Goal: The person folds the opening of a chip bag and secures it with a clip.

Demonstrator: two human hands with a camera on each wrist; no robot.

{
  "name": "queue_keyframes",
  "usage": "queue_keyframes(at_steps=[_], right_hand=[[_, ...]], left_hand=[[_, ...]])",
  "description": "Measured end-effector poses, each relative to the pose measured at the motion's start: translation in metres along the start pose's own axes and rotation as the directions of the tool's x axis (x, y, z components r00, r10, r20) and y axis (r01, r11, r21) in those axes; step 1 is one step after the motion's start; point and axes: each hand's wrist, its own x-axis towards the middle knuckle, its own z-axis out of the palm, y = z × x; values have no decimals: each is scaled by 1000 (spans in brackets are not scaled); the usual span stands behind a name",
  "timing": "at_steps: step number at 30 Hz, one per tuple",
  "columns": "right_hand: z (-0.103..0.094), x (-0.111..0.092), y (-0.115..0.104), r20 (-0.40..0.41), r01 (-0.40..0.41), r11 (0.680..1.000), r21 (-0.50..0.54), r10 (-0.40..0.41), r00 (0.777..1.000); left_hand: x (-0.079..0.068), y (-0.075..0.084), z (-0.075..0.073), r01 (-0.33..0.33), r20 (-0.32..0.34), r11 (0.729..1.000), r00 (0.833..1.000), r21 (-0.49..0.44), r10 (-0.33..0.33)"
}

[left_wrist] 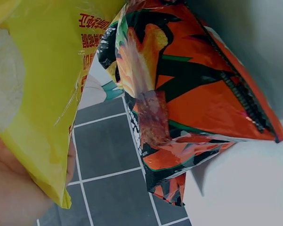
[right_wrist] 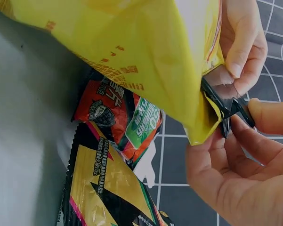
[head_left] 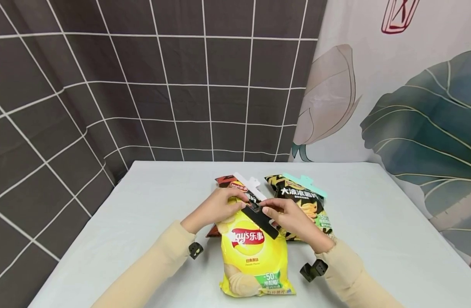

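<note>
A yellow bag of potato chips (head_left: 254,261) stands tilted toward me, its top edge in a long black bag clip (head_left: 261,222). At the bag's upper left corner my left hand (head_left: 221,206) pinches the top, fingers behind and thumb in front beside the clip. My right hand (head_left: 291,219) holds the clip's handle between thumb and fingers. In the right wrist view the clip (right_wrist: 221,96) sits over the folded yellow edge, with the right thumb on one lever and fingers beneath. The left wrist view shows the yellow bag (left_wrist: 42,70) close up, hiding most of the left fingers.
Behind the yellow bag lies a red chip bag (left_wrist: 212,89) with a white clip (head_left: 250,186). Right of it is a black and gold chip bag (head_left: 297,196) with a mint green clip (head_left: 305,184). All are on a white table (head_left: 150,205) before a dark gridded backdrop (head_left: 181,102).
</note>
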Motion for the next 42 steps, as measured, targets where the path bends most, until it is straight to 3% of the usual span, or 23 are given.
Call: queue_keyframes(at_steps=[11, 16, 19, 23, 26, 28, 32, 35, 38, 42], right_hand=[[0, -7, 1, 16, -83, 988, 132, 82, 997], [0, -10, 2, 3, -100, 982, 161, 101, 995], [0, -10, 4, 8, -125, 976, 179, 125, 992], [-1, -12, 6, 7, -142, 973, 181, 143, 990], [-2, -13, 7, 1, -149, 972, 181, 151, 988], [-3, -14, 8, 5, -155, 970, 186, 157, 988], [-3, -17, 10, 20, -194, 963, 188, 194, 981], [-2, -20, 9, 30, -231, 956, 179, 229, 973], [-1, -22, 10, 48, -245, 953, 177, 240, 970], [-2, -25, 13, 86, -238, 955, 178, 225, 970]], left_hand=[[-6, -16, 3, 97, -50, 993, 994, -59, -100], [-11, -23, 5, 144, -108, 982, 982, -119, -157], [-16, -27, 7, 194, -141, 961, 964, -200, -224], [-22, -30, 9, 302, -122, 885, 923, -356, -364], [-26, -32, 11, 360, -53, 798, 898, -483, -437], [-29, -32, 13, 375, 3, 729, 890, -572, -456], [-35, -29, 15, 366, 107, 609, 902, -703, -419], [-41, -27, 18, 357, 169, 537, 915, -764, -366], [-46, -26, 22, 357, 208, 497, 921, -791, -331], [-50, -27, 28, 348, 210, 514, 928, -784, -308]])
